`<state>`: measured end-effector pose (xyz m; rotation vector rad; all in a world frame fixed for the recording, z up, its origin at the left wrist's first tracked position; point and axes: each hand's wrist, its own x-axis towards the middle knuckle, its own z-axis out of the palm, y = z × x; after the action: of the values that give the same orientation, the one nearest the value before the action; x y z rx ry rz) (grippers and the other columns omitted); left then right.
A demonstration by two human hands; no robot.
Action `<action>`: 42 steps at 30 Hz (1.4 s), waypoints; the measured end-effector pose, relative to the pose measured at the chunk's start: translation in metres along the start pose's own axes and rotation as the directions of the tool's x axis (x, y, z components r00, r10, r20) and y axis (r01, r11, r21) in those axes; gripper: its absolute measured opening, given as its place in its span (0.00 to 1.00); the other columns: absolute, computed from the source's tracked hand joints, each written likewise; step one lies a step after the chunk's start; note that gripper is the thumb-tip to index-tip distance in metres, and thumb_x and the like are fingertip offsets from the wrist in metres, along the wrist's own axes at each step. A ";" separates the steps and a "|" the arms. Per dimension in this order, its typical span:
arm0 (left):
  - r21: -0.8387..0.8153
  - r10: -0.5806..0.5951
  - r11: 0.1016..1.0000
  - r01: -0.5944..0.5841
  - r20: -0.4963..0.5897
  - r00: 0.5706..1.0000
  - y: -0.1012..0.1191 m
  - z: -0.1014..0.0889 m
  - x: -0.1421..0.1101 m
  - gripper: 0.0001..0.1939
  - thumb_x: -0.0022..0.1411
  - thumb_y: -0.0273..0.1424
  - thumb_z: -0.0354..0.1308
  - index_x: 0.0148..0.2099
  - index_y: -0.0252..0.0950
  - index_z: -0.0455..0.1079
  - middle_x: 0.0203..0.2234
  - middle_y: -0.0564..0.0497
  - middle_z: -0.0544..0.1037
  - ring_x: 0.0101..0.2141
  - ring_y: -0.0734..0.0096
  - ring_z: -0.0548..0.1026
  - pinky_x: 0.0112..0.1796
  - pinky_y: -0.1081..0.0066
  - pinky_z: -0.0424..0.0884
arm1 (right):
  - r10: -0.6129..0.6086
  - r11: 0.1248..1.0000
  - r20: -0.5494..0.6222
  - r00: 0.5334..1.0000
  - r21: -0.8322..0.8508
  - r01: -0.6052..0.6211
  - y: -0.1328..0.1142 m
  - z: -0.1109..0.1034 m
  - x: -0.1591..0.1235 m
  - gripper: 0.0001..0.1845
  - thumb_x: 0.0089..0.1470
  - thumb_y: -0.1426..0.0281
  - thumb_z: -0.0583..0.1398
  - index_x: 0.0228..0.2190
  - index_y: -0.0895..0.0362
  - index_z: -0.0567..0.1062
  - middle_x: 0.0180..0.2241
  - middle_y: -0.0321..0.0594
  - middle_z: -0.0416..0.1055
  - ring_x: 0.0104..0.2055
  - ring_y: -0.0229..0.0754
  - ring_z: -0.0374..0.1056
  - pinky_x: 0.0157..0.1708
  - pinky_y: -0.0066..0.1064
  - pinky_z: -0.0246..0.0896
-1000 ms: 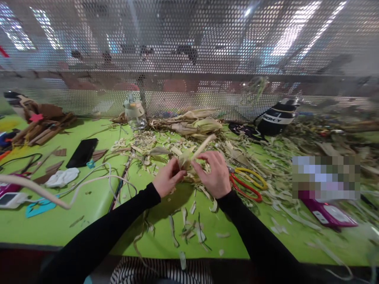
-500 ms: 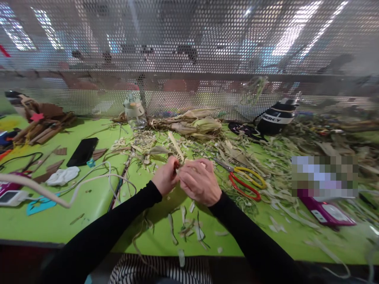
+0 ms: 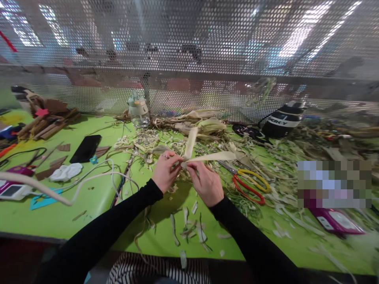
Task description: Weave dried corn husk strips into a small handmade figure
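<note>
Pale corn husk strips (image 3: 191, 142) are pinched between my two hands at the middle of the table. One strip points up and away, and another stretches out to the right. My left hand (image 3: 166, 170) has its thumb and fingertips closed on the folded lower end. From the other side my right hand (image 3: 207, 184) grips the same spot with thumb and forefinger. Right of my right hand lie scissors (image 3: 235, 170) with red and yellow handles. A pile of dry corn husks (image 3: 204, 125) rests beyond my hands, and cut scraps (image 3: 186, 215) lie in front of them.
A clear bottle (image 3: 139, 112) and a black bottle (image 3: 281, 120) stand near the perforated metal screen (image 3: 189, 59). At left are a phone (image 3: 85, 148), crumpled white tissue (image 3: 65, 172) and a looping white cable (image 3: 97, 173). A magenta device (image 3: 337, 221) lies at right among shreds.
My hands have turned and moved slightly apart, so the strips now show spread, one upward and one to the right. Earlier one narrow strip stuck up. The whole view has shifted slightly.
</note>
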<state>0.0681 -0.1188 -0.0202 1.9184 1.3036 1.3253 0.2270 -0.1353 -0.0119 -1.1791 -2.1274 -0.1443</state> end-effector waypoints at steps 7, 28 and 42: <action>-0.158 -0.236 0.949 0.273 0.220 0.947 0.011 0.000 -0.003 0.07 0.61 0.35 0.50 0.35 0.37 0.62 0.17 0.57 0.67 0.17 0.76 0.67 0.21 0.75 0.63 | 0.013 1.000 -0.039 0.999 0.015 -0.013 0.003 0.000 0.000 0.13 0.62 0.64 0.50 0.42 0.57 0.70 0.36 0.43 0.77 0.34 0.42 0.73 0.33 0.28 0.62; -0.589 -0.513 0.513 0.624 0.373 0.773 0.015 -0.001 0.006 0.03 0.59 0.25 0.55 0.32 0.31 0.67 0.21 0.54 0.75 0.22 0.77 0.73 0.33 0.69 0.74 | -0.099 0.984 0.030 0.995 0.153 0.093 0.013 -0.001 0.004 0.07 0.59 0.68 0.55 0.33 0.56 0.72 0.41 0.46 0.75 0.44 0.44 0.71 0.39 0.33 0.67; -0.433 -0.459 0.700 0.568 0.336 0.822 0.009 -0.002 0.007 0.06 0.49 0.23 0.62 0.33 0.30 0.71 0.19 0.55 0.73 0.21 0.77 0.71 0.26 0.76 0.68 | 0.068 0.962 0.129 0.989 0.255 -0.100 0.019 0.007 0.001 0.08 0.58 0.65 0.55 0.31 0.56 0.70 0.27 0.37 0.74 0.26 0.37 0.69 0.27 0.27 0.61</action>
<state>0.0705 -0.1168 -0.0092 1.1519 1.1152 1.0103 0.2376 -0.1207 -0.0203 -1.1414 -2.1157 0.2446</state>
